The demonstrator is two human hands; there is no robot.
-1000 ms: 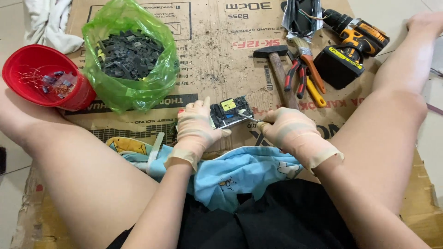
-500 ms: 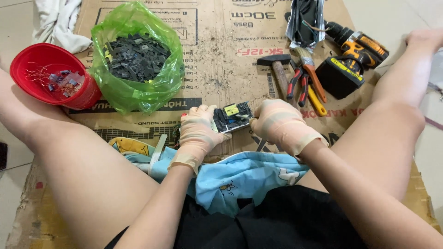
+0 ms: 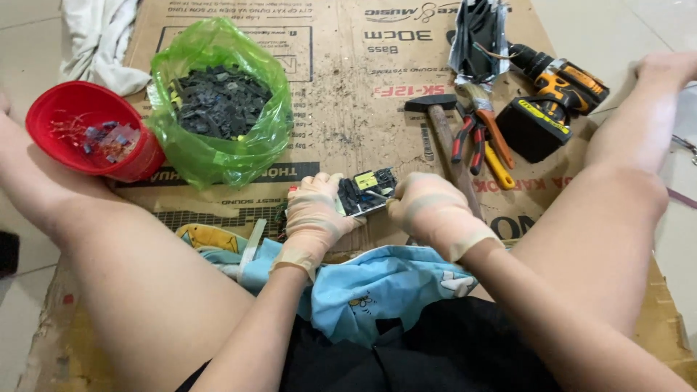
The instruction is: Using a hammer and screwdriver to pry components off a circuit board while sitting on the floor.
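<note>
My left hand (image 3: 314, 212), in a thin pale glove, grips the left edge of a small circuit board (image 3: 365, 192) with black and yellow parts on it. My right hand (image 3: 428, 211), gloved too, closes against the board's right edge; whether it also holds a tool is hidden by the fingers. Both hands hover just above a flattened cardboard sheet (image 3: 348, 87), between my bare legs. A light blue cloth (image 3: 377, 283) lies across my lap below the hands.
A green plastic bag (image 3: 218, 109) of dark scrap parts and a red bowl (image 3: 91, 138) with small components sit at the left. A hammer (image 3: 443, 131), pliers (image 3: 472, 134), a brush and a yellow cordless drill (image 3: 552, 94) lie at the right. A white rag (image 3: 94, 36) lies top left.
Both hands stay on the board and draw slightly closer together. The metal tip that showed at my right hand a second ago is now out of sight. The camera view shifted a little.
</note>
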